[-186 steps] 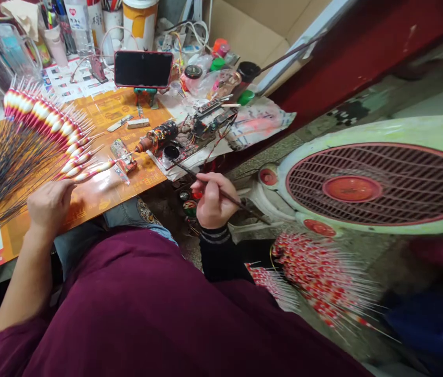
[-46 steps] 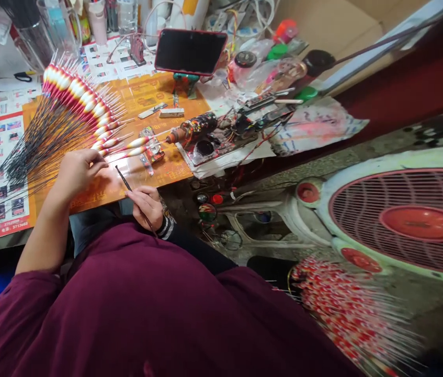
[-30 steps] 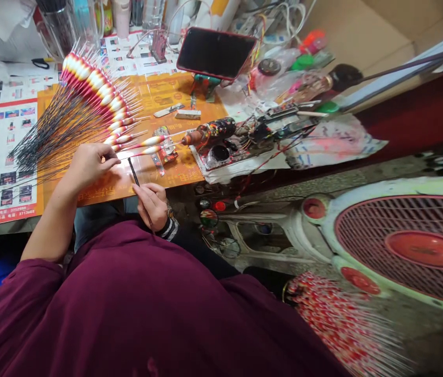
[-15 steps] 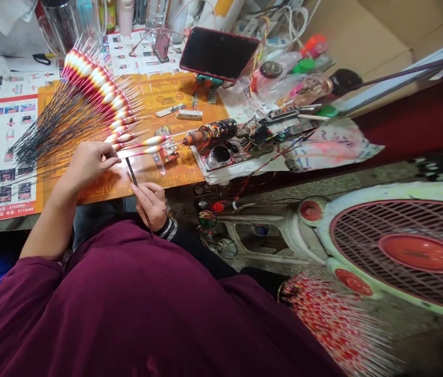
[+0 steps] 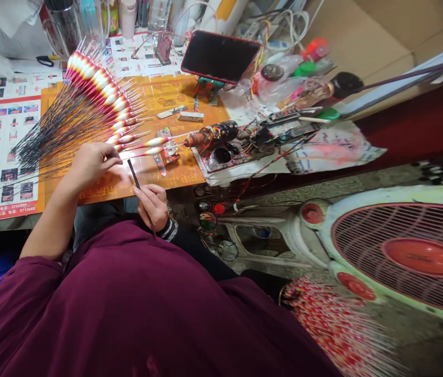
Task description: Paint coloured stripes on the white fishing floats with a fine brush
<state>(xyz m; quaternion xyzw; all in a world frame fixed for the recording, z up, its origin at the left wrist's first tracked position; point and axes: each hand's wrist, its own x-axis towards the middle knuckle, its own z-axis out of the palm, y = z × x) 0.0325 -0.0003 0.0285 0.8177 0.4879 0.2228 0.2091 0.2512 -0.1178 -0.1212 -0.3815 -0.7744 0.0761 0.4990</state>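
My left hand (image 5: 98, 161) is closed in a pinch at the left end of a slim fishing float (image 5: 152, 151), white and yellow with red ends. The float's thin right end points to the orange-brown nose of a paint-spotted rotary tool (image 5: 215, 134). A dark thin paintbrush (image 5: 136, 175) is in the fingers of my right hand (image 5: 152, 206), its tip close under the float beside my left fingertips. Whether tip and float touch, I cannot tell. Just above lies a similar float (image 5: 158, 141). A fan of several more floats (image 5: 101, 84) with dark stems spreads beyond my left hand.
A phone (image 5: 221, 56) stands on a holder at the back. Small metal pieces (image 5: 172, 111) lie on the orange sheet (image 5: 99, 192). Bottles and wires crowd the back right. Below right are a fan (image 5: 405, 246) and a bundle of red-white floats (image 5: 327, 324).
Both hands, the brush and the float keep nearly the same places, with only a slight shift of the whole view. The slats of the fan's grille show a different pattern.
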